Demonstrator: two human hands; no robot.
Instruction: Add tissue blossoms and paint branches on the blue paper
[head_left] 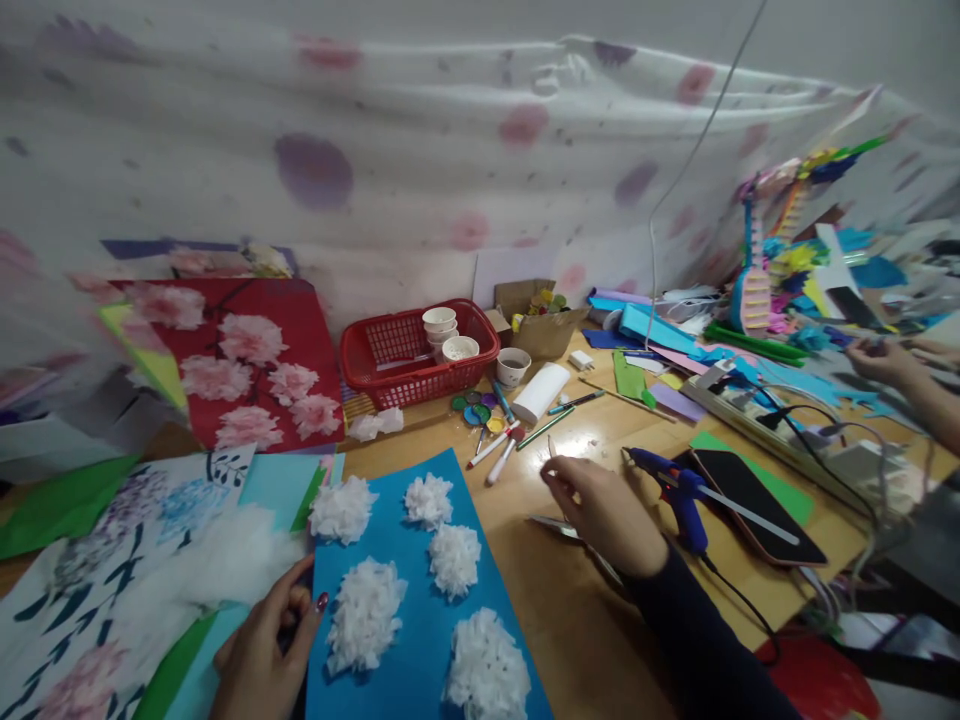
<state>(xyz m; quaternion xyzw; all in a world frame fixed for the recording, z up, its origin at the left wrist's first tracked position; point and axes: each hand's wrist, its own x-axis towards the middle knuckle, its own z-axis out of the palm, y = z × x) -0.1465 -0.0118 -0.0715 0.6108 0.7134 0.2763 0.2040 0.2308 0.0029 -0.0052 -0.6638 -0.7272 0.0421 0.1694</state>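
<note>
A blue sheet of card (420, 655) lies on the table with several white ruffled paper flowers (365, 617) on it. My left hand (270, 645) pinches the card's left edge, thumb on top and fingers curled. My right hand (604, 510) is over the table right of the card, its fingers curled together. A thin pointed tip shows by its fingertips; what they hold, if anything, I cannot make out. Beneath this hand lies a metal tool that looks like scissors (555, 526), partly hidden. A blue hot glue gun (679, 490) with a glue stick sits to its right.
A phone (757, 505) lies beside the glue gun, near a power strip (772, 435) with cables. Markers (501, 455), a paper cup (514, 368) and a red basket (420, 385) are farther back. Red flower artwork (202, 345) leans at left. Another person's hand (889, 365) is at far right.
</note>
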